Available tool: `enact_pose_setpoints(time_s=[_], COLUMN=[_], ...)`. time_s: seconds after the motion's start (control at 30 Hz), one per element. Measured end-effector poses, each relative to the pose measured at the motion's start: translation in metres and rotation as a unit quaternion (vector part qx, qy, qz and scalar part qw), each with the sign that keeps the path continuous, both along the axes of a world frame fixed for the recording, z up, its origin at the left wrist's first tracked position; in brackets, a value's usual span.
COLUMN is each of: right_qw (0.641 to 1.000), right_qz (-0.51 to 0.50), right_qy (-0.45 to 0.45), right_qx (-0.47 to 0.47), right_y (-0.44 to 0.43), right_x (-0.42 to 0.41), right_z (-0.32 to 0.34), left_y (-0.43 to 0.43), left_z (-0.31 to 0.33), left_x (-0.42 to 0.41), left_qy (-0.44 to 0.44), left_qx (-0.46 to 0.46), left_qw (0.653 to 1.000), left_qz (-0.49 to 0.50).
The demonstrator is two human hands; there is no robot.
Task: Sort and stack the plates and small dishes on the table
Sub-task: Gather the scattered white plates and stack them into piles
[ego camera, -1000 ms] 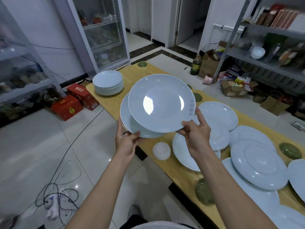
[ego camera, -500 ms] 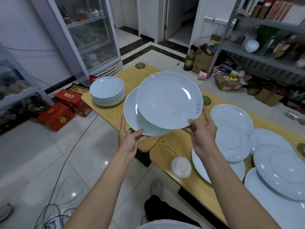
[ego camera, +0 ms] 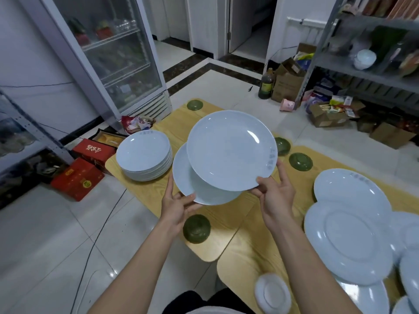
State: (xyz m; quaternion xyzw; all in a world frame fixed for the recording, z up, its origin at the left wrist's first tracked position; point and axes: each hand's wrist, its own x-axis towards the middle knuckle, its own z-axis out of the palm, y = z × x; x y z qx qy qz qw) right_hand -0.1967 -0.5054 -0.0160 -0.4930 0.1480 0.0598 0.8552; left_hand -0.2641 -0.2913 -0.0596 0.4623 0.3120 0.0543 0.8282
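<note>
My right hand (ego camera: 275, 196) grips the near rim of a pale blue plate (ego camera: 229, 148), held in the air above the wooden table (ego camera: 226, 220). Under it, partly covered, is a second pale blue plate (ego camera: 192, 186) that my left hand (ego camera: 178, 206) holds by its near edge. A stack of several like plates (ego camera: 144, 154) stands on the table's far left corner. Loose pale plates lie at the right: a large rimmed one (ego camera: 347, 241) and another (ego camera: 349, 189) behind it. Small green dishes (ego camera: 196, 228) (ego camera: 300, 161) (ego camera: 194, 104) sit upside down on the table. A small white dish (ego camera: 273, 293) lies near me.
A glass-door fridge (ego camera: 113, 60) stands at the back left, with red boxes (ego camera: 77, 177) on the floor beside it. Metal shelving (ego camera: 367, 71) and cardboard boxes (ego camera: 285, 85) fill the back right. A cable (ego camera: 99, 232) runs over the tiled floor at the left.
Both plates and my hands have come nearer the stack at the far left, and my view has shifted along the table. The grips on the two plates are unchanged.
</note>
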Motion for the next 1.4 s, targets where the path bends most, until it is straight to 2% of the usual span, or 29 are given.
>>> enact_pose_setpoints(time_s=[0.53, 0.97, 1.27, 1.4], right_qw=[0.995, 0.986, 0.980, 0.976], right_qz=[-0.066, -0.134, -0.154, -0.165], right_qy=[0.066, 0.097, 0.122, 0.143], right_qx=[-0.020, -0.024, -0.016, -0.012], right_y=[0.033, 0.063, 0.083, 0.090], right_x=[0.036, 0.046, 0.049, 0.047], right_z=[-0.022, -0.035, -0.055, -0.065], left_y=[0.047, 0.072, 0.077, 0.082], left_z=[-0.044, -0.064, -0.071, -0.074], left_x=[0.079, 0.118, 0.135, 0.138], left_qy=[0.067, 0.078, 0.084, 0.080], left_qx=[0.006, -0.001, 0.078, 0.079], left_qw=[0.994, 0.981, 0.969, 0.965], left_qz=[-0.086, -0.175, -0.218, -0.239])
